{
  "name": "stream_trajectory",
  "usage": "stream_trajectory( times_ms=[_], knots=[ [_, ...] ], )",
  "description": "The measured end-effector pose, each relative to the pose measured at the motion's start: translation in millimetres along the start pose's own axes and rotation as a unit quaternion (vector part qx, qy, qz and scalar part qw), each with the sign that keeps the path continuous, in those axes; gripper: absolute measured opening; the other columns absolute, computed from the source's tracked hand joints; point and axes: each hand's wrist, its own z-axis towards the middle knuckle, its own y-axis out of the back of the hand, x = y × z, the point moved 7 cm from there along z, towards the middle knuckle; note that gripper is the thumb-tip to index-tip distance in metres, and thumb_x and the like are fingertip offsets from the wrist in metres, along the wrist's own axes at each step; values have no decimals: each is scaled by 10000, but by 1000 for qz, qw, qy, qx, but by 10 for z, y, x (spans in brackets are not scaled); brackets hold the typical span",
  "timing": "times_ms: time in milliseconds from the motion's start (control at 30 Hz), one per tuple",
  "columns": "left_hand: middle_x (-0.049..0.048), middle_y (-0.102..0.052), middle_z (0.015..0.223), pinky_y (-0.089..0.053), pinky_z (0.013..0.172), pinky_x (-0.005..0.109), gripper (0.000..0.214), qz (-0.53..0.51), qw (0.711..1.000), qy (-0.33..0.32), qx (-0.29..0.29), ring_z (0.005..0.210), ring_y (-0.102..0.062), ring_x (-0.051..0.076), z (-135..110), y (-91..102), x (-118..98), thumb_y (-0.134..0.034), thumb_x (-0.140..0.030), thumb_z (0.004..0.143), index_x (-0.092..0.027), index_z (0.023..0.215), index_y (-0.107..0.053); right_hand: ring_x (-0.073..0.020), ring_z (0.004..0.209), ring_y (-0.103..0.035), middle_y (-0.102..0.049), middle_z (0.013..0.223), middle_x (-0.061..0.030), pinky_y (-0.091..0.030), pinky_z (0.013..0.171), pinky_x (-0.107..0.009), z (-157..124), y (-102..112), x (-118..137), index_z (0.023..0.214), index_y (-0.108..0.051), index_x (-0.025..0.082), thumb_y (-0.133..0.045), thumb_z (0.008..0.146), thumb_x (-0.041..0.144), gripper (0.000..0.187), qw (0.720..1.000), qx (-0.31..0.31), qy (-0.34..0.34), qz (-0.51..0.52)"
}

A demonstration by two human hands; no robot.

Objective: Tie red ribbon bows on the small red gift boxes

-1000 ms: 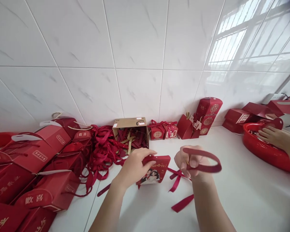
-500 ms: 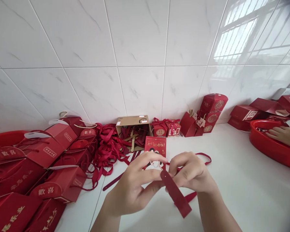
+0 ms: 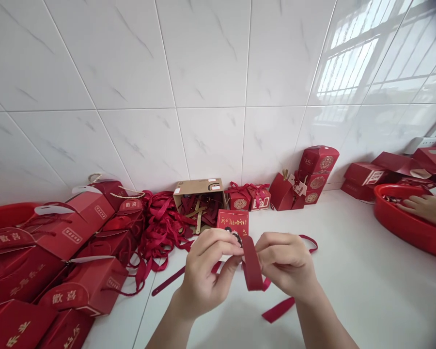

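My left hand (image 3: 207,271) and my right hand (image 3: 285,261) are raised together over the white counter (image 3: 349,291), both pinching a dark red ribbon strip (image 3: 252,269) between thumb and fingers. The strip hangs down between the two hands. Just behind my hands a small red gift box (image 3: 233,224) with gold writing and a cartoon couple stands on the counter. More red ribbon (image 3: 278,310) lies on the counter below my right hand, and a loop of it curves out to the right.
Red gift bags (image 3: 58,252) are piled at the left beside a tangle of ribbons (image 3: 160,228). An open cardboard box (image 3: 199,198) of ribbons stands by the tiled wall, with finished red boxes (image 3: 312,177) beside it. Another person's hand (image 3: 427,208) rests in a red basin (image 3: 407,223) at the right.
My left hand let go of the small red box, which now stands upright. Both hands came together on the ribbon strip and lifted it slightly. The other person's hand moved within the basin.
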Motion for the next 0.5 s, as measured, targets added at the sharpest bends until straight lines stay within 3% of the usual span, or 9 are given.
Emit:
stream_trajectory(
  times_ms=[67, 133, 200, 233, 267, 367, 500],
  knots=[
    [68, -670, 892, -512, 785, 327, 108, -25, 998, 55, 12, 875, -629, 204, -2, -34, 194, -601, -153, 829, -215, 910, -639, -99, 480, -564, -637, 620, -19, -432, 430, -197, -3, 25, -13, 716, -702, 213, -617, 849, 125, 181, 1000, 6, -5, -1],
    [76, -661, 1017, -467, 913, 370, 193, -19, 984, 176, -6, 1002, -607, 222, -59, -33, 594, -611, -221, 834, -226, 1027, -610, -106, 484, -556, -625, 624, -20, -428, 428, -212, -33, 67, -24, 750, -729, 229, -603, 860, 133, 192, 1000, 8, -8, 14],
    [87, -620, 1122, -406, 998, 398, 280, 7, 940, 330, -83, 1111, -562, 228, -233, 29, 1117, -585, -257, 844, -220, 1118, -545, -114, 485, -548, -609, 625, -20, -426, 425, -227, -84, 129, -36, 814, -752, 259, -595, 865, 136, 206, 999, -6, -11, 44],
    [97, -595, 1157, -402, 1001, 403, 341, -3, 908, 407, -103, 1132, -550, 235, -360, 10, 1379, -600, -289, 828, -214, 1149, -509, -120, 490, -550, -609, 628, -22, -430, 427, -234, -112, 156, -38, 851, -758, 277, -597, 865, 139, 213, 998, -14, -10, 61],
    [135, -573, 1182, -415, 980, 425, 406, -12, 893, 439, -99, 1136, -551, 259, -448, -48, 1580, -602, -326, 823, -184, 1181, -476, -128, 499, -555, -614, 634, -25, -435, 429, -240, -136, 178, -38, 885, -760, 294, -602, 865, 146, 217, 997, -20, -9, 80],
    [183, -554, 1198, -447, 943, 417, 566, -50, 882, 465, -64, 1114, -574, 274, -630, -286, 1949, -654, -357, 777, -135, 1241, -417, -139, 513, -561, -630, 639, -34, -439, 425, -240, -164, 197, -46, 907, -762, 322, -622, 862, 188, 199, 991, -24, -20, 128],
    [114, -572, 1152, -456, 927, 374, 791, -94, 887, 451, -33, 1039, -603, 227, -702, -503, 1954, -713, -316, 719, -180, 1370, -285, -126, 474, -524, -599, 592, -33, -411, 417, -236, -105, 127, -13, 824, -764, 286, -607, 873, 229, 174, 990, 29, -19, 137]
  ],
)
